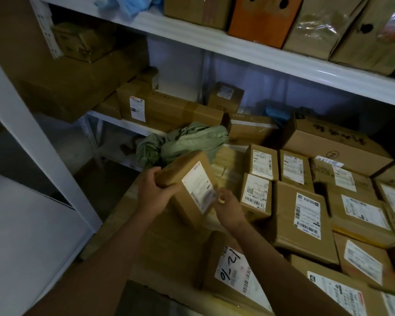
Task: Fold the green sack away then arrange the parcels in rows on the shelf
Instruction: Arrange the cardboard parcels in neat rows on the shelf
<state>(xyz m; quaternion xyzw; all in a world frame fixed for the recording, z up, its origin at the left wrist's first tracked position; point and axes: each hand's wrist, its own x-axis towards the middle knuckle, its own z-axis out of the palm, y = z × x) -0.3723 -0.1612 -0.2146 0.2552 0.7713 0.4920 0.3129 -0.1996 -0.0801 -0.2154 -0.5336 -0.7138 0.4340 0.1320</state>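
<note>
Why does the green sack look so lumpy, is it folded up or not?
Not neatly folded. The green sack sits bunched and crumpled behind the held parcel, creased all over.

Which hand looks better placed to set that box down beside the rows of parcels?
Probably the right hand. It pinches the box at the corner nearest the rows of parcels, which lie to the right. The left hand grips the far left edge, beside the green sack, away from them.
</note>
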